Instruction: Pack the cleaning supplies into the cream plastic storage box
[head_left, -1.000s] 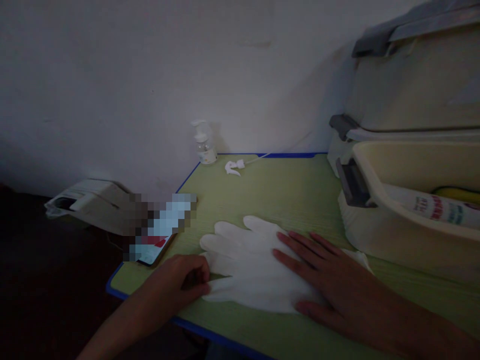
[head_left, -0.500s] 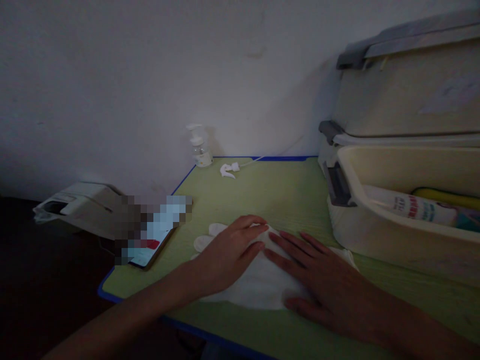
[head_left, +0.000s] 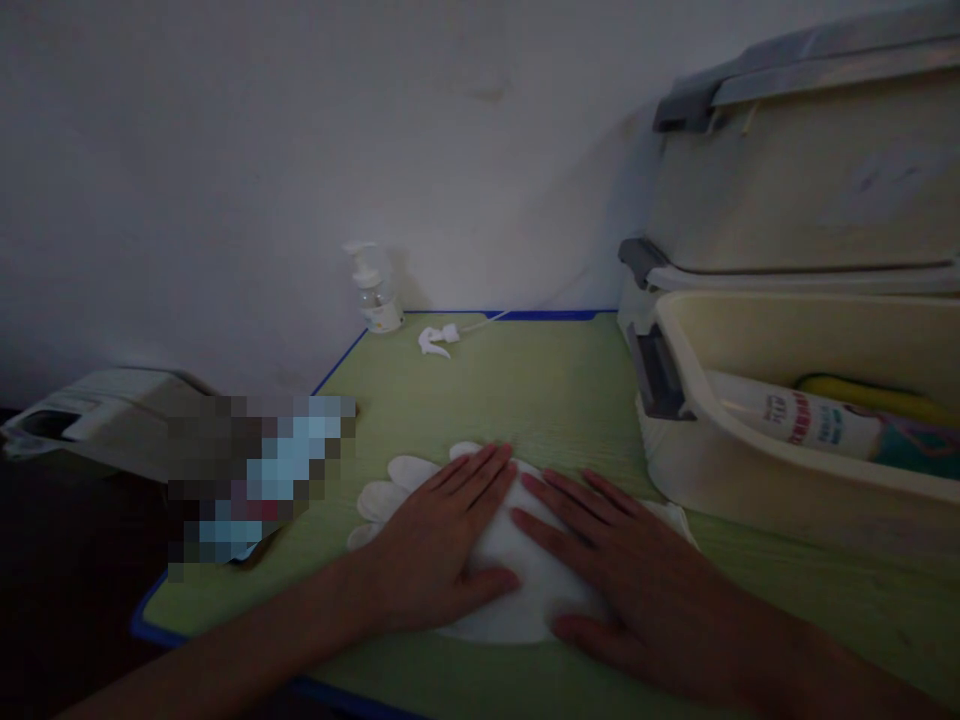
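A white glove (head_left: 525, 585) lies flat on the green table (head_left: 547, 400) near its front edge. My left hand (head_left: 439, 535) rests palm down on the glove's left half, fingers stretched out toward the wall. Beside it my right hand (head_left: 622, 580) lies flat on the right half, fingers spread and pointing left. The glove's fingertips stick out to the left of my left hand. Neither hand grips anything.
A cream plastic bin (head_left: 750, 480) with a bottle (head_left: 795, 420) inside stands at the right, another closed bin (head_left: 810, 180) behind it. A small pump bottle (head_left: 371, 290) and a white spray nozzle (head_left: 435, 340) sit by the wall. A pixelated object (head_left: 255, 480) lies at the table's left edge.
My left hand left its pinch at the glove's edge, moved onto the glove and now lies flat. The right hand stayed flat on it. The view shifted slightly.
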